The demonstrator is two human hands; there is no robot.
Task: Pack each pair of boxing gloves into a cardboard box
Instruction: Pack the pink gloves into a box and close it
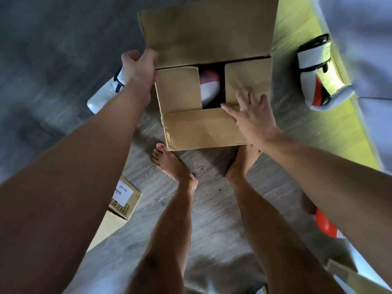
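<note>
Our bare forearms [84,166] reach down past our feet [169,164] to the cardboard box [203,132] on the wood floor [212,209]. Our left hand [137,66] curls round the left edge of the raised far flap [207,32]. Our right hand [252,115] lies flat, fingers spread, on the folded right flap [248,77]. Between the side flaps a white-and-red glove [209,88] shows inside the box. Another glove [318,81] lies on the yellow mat [297,28] to the right, apart from the box.

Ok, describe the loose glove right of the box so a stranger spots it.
Start at the open cardboard box mid-floor. Right of it runs a yellow strip; the glove lies on it. The other loose glove lies left, on grey floor.
</note>
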